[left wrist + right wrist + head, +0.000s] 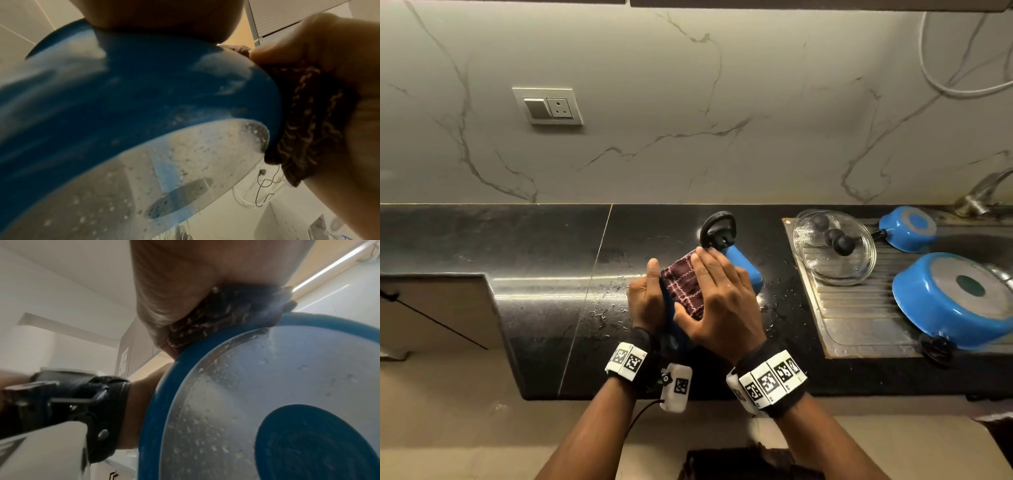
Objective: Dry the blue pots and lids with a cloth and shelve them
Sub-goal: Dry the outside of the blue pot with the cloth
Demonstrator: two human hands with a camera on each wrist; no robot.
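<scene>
A blue pot (743,270) is held on its side above the wet black counter (544,246), its black handle (717,229) pointing to the far side. The left hand (645,301) grips the pot's near left edge, thumb up. The right hand (717,305) lies with fingers spread flat, pressing a maroon checked cloth (685,286) against the pot's wall. The wrist views show the pot's silver base beaded with water. To the right, on the steel drainboard (859,308), rest two glass lids (835,246), a small pot (907,228) at the far side and a big pot (955,298) nearer, both upside down.
</scene>
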